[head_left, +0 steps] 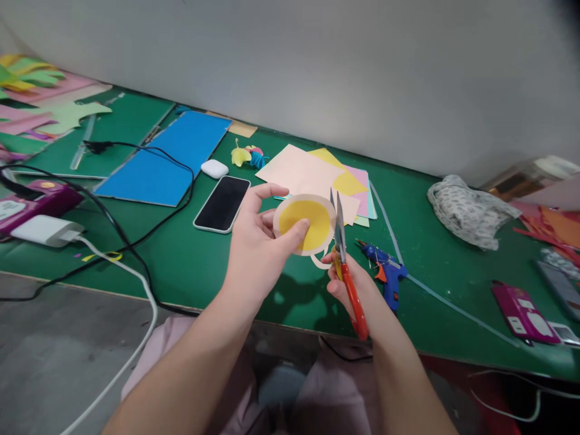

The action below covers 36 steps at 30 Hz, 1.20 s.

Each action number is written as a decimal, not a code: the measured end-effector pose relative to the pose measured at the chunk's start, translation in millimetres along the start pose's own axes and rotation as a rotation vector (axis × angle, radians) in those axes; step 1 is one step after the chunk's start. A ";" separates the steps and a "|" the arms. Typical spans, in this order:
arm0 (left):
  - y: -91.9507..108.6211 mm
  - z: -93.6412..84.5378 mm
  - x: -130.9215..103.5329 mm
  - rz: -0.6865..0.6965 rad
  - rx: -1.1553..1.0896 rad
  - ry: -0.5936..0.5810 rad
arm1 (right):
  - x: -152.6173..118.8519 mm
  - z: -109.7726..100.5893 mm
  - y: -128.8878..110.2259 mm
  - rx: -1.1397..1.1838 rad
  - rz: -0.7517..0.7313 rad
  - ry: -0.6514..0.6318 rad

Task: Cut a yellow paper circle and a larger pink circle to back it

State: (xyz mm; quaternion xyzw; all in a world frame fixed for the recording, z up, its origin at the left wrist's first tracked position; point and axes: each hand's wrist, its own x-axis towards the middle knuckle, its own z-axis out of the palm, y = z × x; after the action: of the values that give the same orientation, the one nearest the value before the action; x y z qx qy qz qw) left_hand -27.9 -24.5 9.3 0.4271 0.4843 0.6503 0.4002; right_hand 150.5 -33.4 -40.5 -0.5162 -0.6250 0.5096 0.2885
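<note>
My left hand point(267, 226) pinches a round paper piece, a yellow paper circle point(319, 217) lying on a larger pale-pink one, with the thumb pressed on the yellow. In my right hand point(356, 281) is a pair of scissors point(354, 302) with red handles, blades pointing up. The slightly parted blades stand at the right edge of the paper circle. A curled pale strip of paper point(321, 261) hangs below the circle near my right fingers. Behind the circle lies a stack of coloured paper sheets point(294, 163), pale pink, yellow and pink.
A blue glue gun point(385, 269) lies right of my right hand. Left of my left hand are a phone point(222, 204), a white earbud case point(214, 169) and a blue board point(172, 157). Cables and a purple power strip point(43, 202) occupy the left; a crumpled cloth point(469, 208) sits right.
</note>
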 end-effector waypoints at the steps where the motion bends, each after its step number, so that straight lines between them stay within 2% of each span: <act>1: -0.1 0.1 0.1 0.001 -0.006 -0.002 | 0.1 0.1 -0.2 -0.001 0.004 0.002; 12: -1.1 0.2 1.5 0.045 -0.086 0.020 | -2.5 -1.2 -1.2 -0.037 0.009 -0.044; 18: -1.7 0.7 1.7 0.049 -0.058 0.017 | -3.9 -1.7 -1.3 -0.043 0.001 -0.055; 30: -0.5 0.1 1.2 0.042 -0.072 0.009 | -3.0 -0.9 10.8 -0.025 0.002 -0.062; 36: -1.6 -3.0 2.5 0.049 -0.045 0.011 | -6.0 -4.4 -0.6 -0.023 0.050 -0.086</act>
State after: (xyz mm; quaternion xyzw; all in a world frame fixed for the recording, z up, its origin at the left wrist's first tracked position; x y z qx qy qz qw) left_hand -31.3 -22.7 7.7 0.4260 0.4612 0.6731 0.3910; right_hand 155.9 -37.5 -37.6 -0.5123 -0.6296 0.5313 0.2426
